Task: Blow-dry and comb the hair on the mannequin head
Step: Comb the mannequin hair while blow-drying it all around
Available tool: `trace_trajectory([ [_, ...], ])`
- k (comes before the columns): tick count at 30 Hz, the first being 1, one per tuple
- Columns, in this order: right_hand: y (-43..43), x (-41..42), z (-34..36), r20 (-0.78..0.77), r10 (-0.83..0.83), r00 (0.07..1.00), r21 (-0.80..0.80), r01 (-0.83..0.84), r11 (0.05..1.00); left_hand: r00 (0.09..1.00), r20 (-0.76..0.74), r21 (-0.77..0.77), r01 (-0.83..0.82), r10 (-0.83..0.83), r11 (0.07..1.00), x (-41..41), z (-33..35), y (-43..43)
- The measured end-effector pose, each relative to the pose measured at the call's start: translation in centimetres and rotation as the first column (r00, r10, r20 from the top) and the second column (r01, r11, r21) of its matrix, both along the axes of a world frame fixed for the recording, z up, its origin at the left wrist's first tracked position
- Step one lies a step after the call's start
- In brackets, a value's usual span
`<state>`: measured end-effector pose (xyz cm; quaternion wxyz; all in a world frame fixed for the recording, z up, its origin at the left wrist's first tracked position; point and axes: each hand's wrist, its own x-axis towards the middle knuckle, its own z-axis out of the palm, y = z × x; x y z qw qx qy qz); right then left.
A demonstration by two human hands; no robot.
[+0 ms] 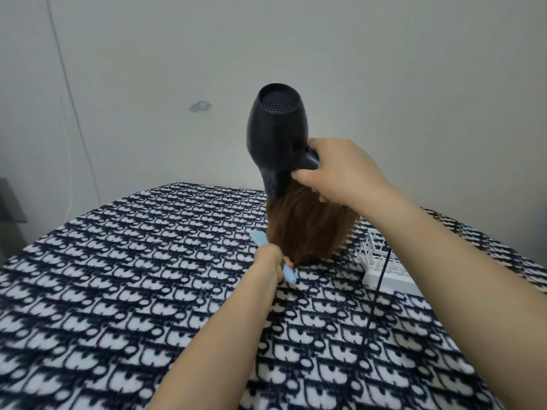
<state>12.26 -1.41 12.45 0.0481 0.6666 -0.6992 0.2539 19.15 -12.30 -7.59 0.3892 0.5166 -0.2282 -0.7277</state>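
Note:
The mannequin head point(307, 229) stands on the patterned blanket, its brown hair hanging straight down and hiding the face side. My right hand point(337, 170) grips the handle of a black hair dryer point(276, 137), held above the head with its nozzle pointing down into the top of the hair. My left hand point(270, 258) holds a light blue comb point(285, 269) at the lower left edge of the hair, near the hair tips. The comb's teeth are hidden in the hair.
A black-and-white patterned blanket point(133, 291) covers the surface. A white plastic rack point(384, 261) sits to the right of the head, with the dryer's black cord point(374, 300) running past it towards me. A plain wall stands behind.

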Motion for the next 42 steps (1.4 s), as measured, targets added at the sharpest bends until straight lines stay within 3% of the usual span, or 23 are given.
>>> trace_trajectory([
  [3,0.3,0.0,-0.1,0.067,0.031,0.997,0.03,-0.033,0.999,0.996,0.092,0.021,0.002,-0.004,1.0,0.6,-1.3,0.5],
  [5,0.4,-0.1,-0.2,0.001,0.019,1.0,0.0,-0.019,1.0,0.986,0.166,0.038,-0.003,-0.004,0.999,1.1,-2.4,1.0],
  [8,0.8,-0.7,-0.5,0.038,0.036,0.999,0.016,-0.036,0.999,0.979,0.202,0.032,-0.042,0.035,0.999,1.5,-2.9,1.0],
  [10,1.1,-1.1,-0.7,-0.052,0.002,0.999,-0.008,-0.003,1.0,0.988,0.15,0.012,-0.041,0.039,0.999,1.5,-2.4,1.1],
  [13,1.6,-1.8,-0.8,0.012,-0.001,1.0,0.078,0.0,0.997,0.996,0.075,-0.078,-0.046,0.051,0.996,0.8,-1.0,1.7],
  [16,2.1,-2.2,-0.6,-0.092,-0.037,0.995,0.072,0.044,0.996,0.996,0.002,-0.153,-0.084,0.086,0.985,-0.4,0.4,2.4],
  [19,2.7,-2.5,-0.5,-0.071,-0.019,0.997,0.086,0.025,0.996,0.993,-0.079,-0.168,-0.099,0.086,0.981,-1.6,1.6,3.3],
  [26,3.6,-2.7,-0.4,-0.233,-0.086,0.969,-0.021,0.083,0.996,0.974,-0.213,-0.136,-0.106,0.076,0.985,-4.4,4.3,5.7],
  [29,3.9,-2.7,-0.5,-0.055,0.002,0.998,0.046,0.001,0.999,0.966,-0.244,-0.095,-0.114,0.088,0.989,-5.7,5.1,5.7],
  [38,4.0,-3.6,-1.2,0.03,0.036,0.999,0.091,-0.038,0.995,0.982,-0.19,0.025,-0.01,0.015,1.0,-7.1,1.9,5.3],
  [42,4.0,-4.0,-1.6,0.081,0.033,0.996,0.094,-0.04,0.995,0.986,-0.164,0.007,-0.019,0.02,1.0,-6.7,1.0,4.7],
])
